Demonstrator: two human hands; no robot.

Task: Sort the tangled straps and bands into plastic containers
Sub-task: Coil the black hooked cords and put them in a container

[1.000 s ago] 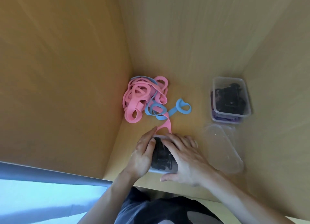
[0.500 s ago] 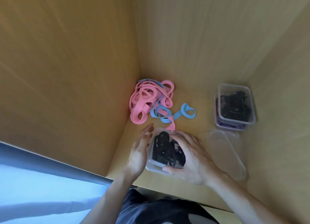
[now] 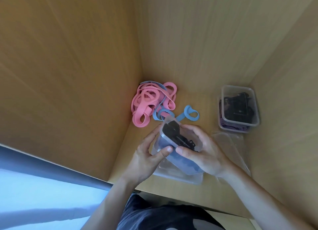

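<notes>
Lifted and tilted now, clear container (image 3: 180, 164) of black straps (image 3: 172, 128); left hand (image 3: 144, 159) and right hand (image 3: 206, 155) grip it.

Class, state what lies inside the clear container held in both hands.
Black straps fill the clear container. The left hand and right hand grip its sides, covering the lower contents.

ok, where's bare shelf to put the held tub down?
Bare shelf at back middle, between the blue loop and the stacked tubs. A narrow strip along the front edge too. Crowded: pink bands fill the back-left corner, a clear lid lies front right, and a clear tray sits under the tub held by left hand and right hand.
</notes>
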